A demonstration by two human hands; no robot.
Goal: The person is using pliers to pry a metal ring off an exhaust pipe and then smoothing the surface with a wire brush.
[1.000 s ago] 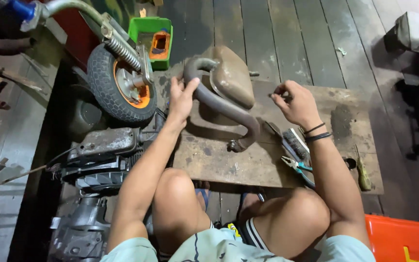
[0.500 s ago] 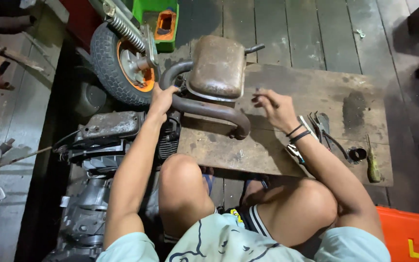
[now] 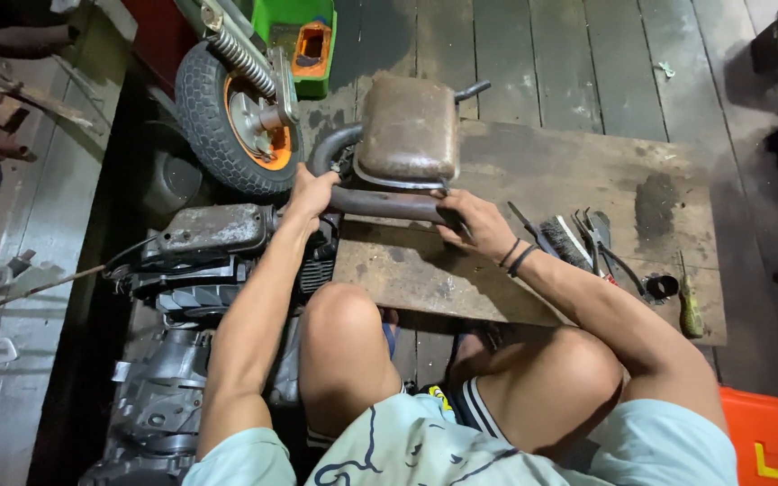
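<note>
Two hands (image 3: 310,193) (image 3: 472,223) grip one rusty exhaust pipe (image 3: 387,203); one wheel (image 3: 231,121) nearby.

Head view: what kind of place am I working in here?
Probably a small engine or motorbike repair spot on a plank floor. Both hands grip a rusty metal exhaust muffler on a worn wooden board, with an orange-rimmed rubber wheel and greasy grey engine parts nearby.

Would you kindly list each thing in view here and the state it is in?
Left hand: gripping the bent end of the exhaust pipe.
Right hand: closed around the pipe's straight run.
Exhaust pipe: rusty, held across the board's edge.
Muffler: rusty, resting on the board.
Wooden board: flat on the floor, stained.
Wheel: upright, orange hub.
Pliers: lying loose on the board.
</note>
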